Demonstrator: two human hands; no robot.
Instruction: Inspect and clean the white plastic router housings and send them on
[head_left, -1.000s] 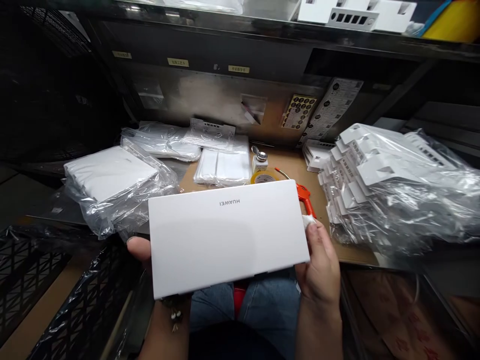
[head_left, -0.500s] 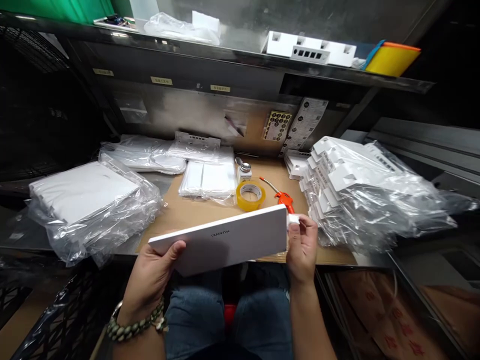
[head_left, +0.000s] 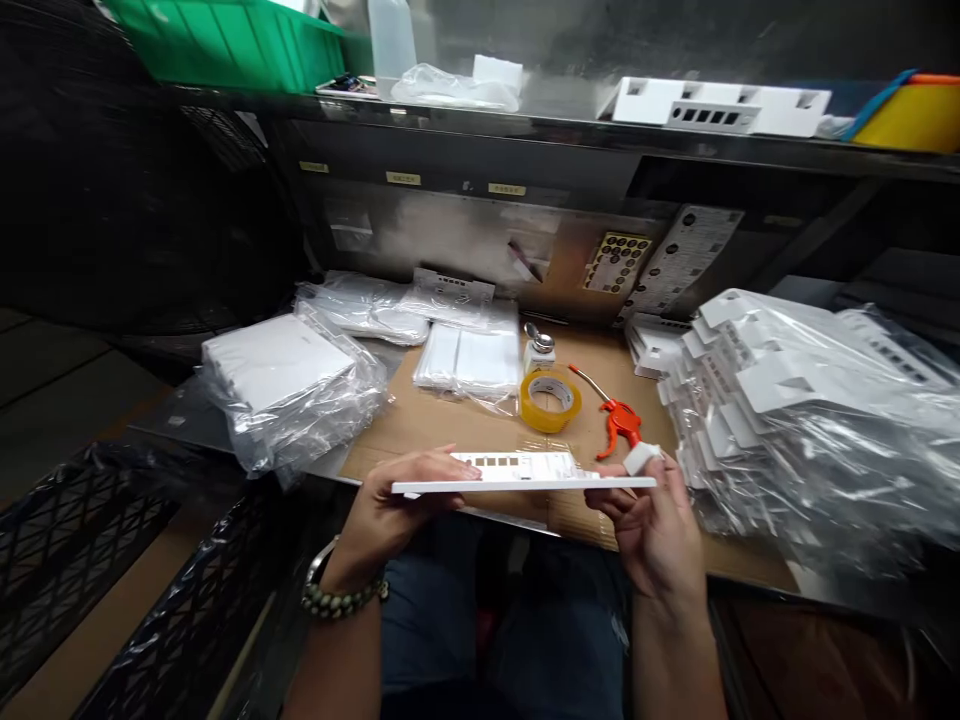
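Note:
A white plastic router cover [head_left: 525, 485] lies nearly edge-on in front of me, above the bench's front edge. Along its far side a row of square port openings shows. My left hand [head_left: 397, 505] is closed around its left end. At the right end, my right hand [head_left: 664, 530] pinches a small folded white wipe [head_left: 641, 458], with some fingers under the cover. Just beyond that hand lies an orange air blow gun [head_left: 621, 420]. A roll of yellow tape [head_left: 550, 400] and a pump-top bottle [head_left: 538, 352] stand behind the cover.
Bagged white covers are piled at the right [head_left: 810, 420] and the left [head_left: 277, 365]. Flat bagged parts [head_left: 469, 355] lie mid-bench on the cardboard sheet [head_left: 405, 420]. Overhead, a metal shelf [head_left: 555, 120] carries a green bin [head_left: 225, 45] and another white cover [head_left: 720, 108].
The cover has tipped from showing its lettered outer face to nearly edge-on, revealing the port openings. My right hand has turned palm-up with the wipe. The camera view has swung left.

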